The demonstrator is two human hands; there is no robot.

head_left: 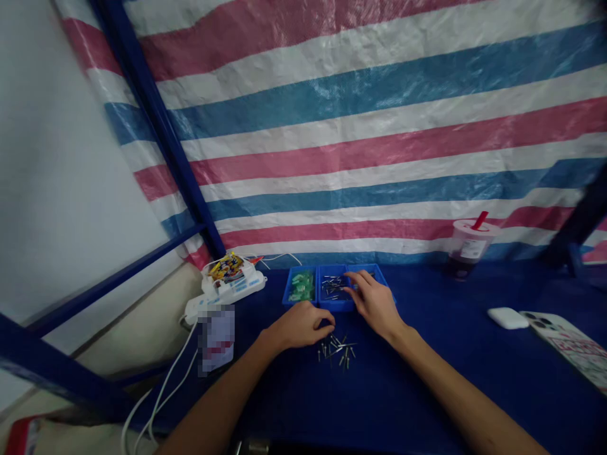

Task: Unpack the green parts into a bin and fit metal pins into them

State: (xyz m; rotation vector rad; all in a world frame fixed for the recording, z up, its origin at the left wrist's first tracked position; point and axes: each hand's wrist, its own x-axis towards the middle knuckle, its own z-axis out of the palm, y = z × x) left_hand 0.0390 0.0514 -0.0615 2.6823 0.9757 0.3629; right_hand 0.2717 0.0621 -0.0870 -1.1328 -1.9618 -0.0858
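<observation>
Three blue plastic bins stand side by side at the back of the dark blue table. Green pieces (301, 286) fill the left bin (285, 297). Thin metal pins, resembling blind rivets (332, 285), lie in the middle bin (332, 306). Over the right bin (374, 269) and the edge of the middle one reaches my right hand (375, 303), thumb and forefinger apart. My left hand (300, 325) is curled, thumb and forefinger close together, just above a loose pile of similar metal pins (339, 349) on the table. Anything between its fingertips is too small to make out.
A white power strip (237, 292) with cables and a blurred packet (218, 340) are at left. On the right are a drink cup (469, 249), a white earbud case (508, 318) and a phone (569, 347). A striped sheet (360, 151) hangs behind.
</observation>
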